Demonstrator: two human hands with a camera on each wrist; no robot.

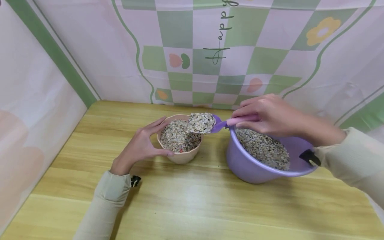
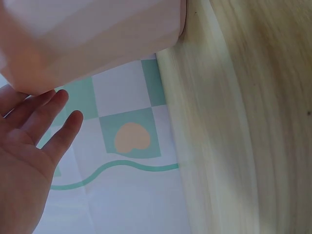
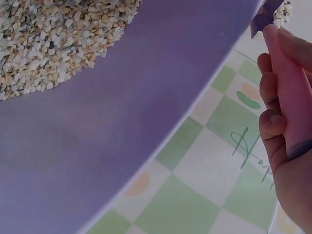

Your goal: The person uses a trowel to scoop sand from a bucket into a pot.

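Note:
A small peach pot (image 1: 183,157) with a faceted rim stands on the table, filled with pale gravel (image 1: 177,135). My left hand (image 1: 141,146) holds it from the left, thumb at the front rim and fingers along the far side; the left wrist view shows its fingers by the pot wall (image 2: 97,44). My right hand (image 1: 270,115) grips the pink handle of a purple scoop (image 1: 218,124). Heaped gravel (image 1: 201,122) lies in the scoop, over the pot's right rim. In the right wrist view, fingers and thumb wrap round the pink handle (image 3: 291,92).
A purple basin (image 1: 249,166) with gravel (image 1: 264,148) in it stands right of the pot, under my right hand. The wooden table (image 1: 192,203) ends at a checked cloth backdrop (image 1: 207,80). White cloth (image 1: 30,83) hangs at the left.

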